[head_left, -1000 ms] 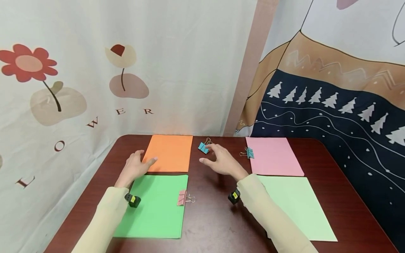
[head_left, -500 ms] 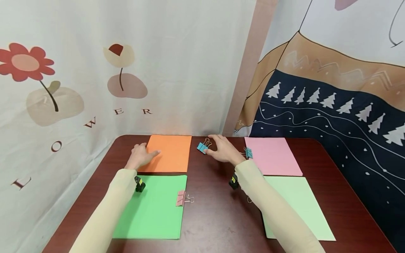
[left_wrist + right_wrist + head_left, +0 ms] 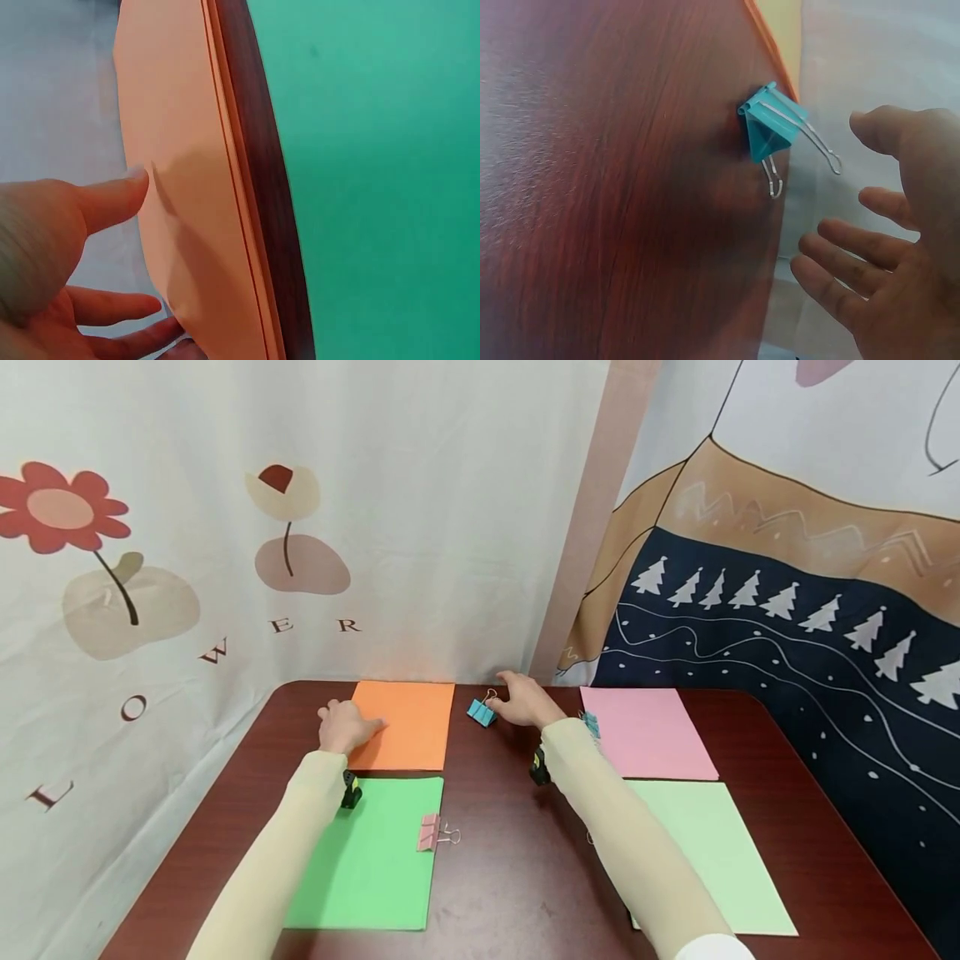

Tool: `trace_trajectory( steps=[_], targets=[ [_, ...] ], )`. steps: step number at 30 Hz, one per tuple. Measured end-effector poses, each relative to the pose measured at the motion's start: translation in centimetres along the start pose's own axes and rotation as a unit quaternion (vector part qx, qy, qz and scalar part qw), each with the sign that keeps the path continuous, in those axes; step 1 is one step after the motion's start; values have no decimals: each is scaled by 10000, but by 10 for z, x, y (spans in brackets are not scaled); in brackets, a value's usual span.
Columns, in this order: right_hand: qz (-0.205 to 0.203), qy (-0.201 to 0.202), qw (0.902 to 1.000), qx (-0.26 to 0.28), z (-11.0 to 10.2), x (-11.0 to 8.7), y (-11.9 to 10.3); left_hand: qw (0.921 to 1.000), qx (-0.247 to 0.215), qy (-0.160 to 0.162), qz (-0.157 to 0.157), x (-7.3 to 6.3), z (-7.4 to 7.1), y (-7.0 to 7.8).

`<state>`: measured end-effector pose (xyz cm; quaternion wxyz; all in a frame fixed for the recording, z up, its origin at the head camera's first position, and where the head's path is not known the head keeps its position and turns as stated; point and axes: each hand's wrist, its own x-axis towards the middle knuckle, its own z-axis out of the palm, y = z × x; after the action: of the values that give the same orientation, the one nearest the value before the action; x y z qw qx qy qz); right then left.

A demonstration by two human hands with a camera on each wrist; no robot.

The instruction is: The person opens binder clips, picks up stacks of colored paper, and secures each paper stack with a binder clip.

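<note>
My left hand [image 3: 343,727] is at the left side of the orange paper stack [image 3: 412,722], fingers spread. In the left wrist view its thumb [image 3: 112,199] extends over the top sheet, while the other fingers are at the far edge. A teal binder clip [image 3: 482,712] lies on the table just right of the orange stack, its two wire handles spread in the right wrist view. Beside the clip, my right hand [image 3: 525,700] reaches with parted fingers. A gap shows between those fingers and the clip's wire handles [image 3: 832,161].
In front lies a green paper stack [image 3: 375,860] with a pink binder clip [image 3: 429,832] on its right edge. Pink paper [image 3: 648,735] with another teal clip [image 3: 590,723] sits at the back right. Light green paper [image 3: 720,852] lies nearer, partly under my right sleeve [image 3: 630,835].
My left hand has moved forward and right along the orange stack. My right hand has moved forward, past the loose teal clip's side. The clip and papers stay in place.
</note>
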<state>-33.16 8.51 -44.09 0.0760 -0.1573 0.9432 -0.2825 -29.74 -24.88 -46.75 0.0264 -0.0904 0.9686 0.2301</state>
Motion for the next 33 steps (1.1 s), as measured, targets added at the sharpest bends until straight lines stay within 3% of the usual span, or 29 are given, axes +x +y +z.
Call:
trace_trajectory(
  steps=[15, 26, 33],
  targets=[
    [27, -43, 9972, -751, 16, 20, -3, 9945, 457, -34, -942, 7, -3, 14],
    [-48, 377, 9989, -265, 22, 21, 0, 9903, 15, -241, -1368, 14, -12, 10],
    [-7, 349, 9986, 399, 23, 19, 5, 9897, -270, -332, -1367, 17, -13, 3]
  ],
)
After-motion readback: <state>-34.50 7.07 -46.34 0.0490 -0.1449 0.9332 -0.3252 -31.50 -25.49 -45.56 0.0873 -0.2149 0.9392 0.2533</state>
